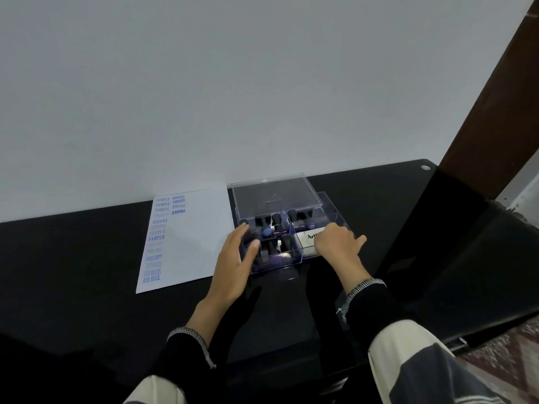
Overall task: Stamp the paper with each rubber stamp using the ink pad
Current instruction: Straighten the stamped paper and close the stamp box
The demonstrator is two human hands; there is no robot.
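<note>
A white paper (201, 237) lies on the black table, printed with blue stamp marks such as SAMPLE, FRAGILE and AIR MAIL down its left side. Right of it stands a clear plastic box (280, 263) holding several black-handled rubber stamps (277, 220) and a white-labelled ink pad (309, 239). Its clear lid (274, 192) rests across the back of the box. My left hand (236, 263) lies against the box's left wall with fingers fairly straight. My right hand (335, 243) reaches into the right compartment over the ink pad, its fingers curled; what they hold is hidden.
The black glossy table (87, 258) stands against a pale wall. A dark wooden post (490, 112) rises at the right, past the table's right edge. Patterned floor (510, 354) shows at bottom right.
</note>
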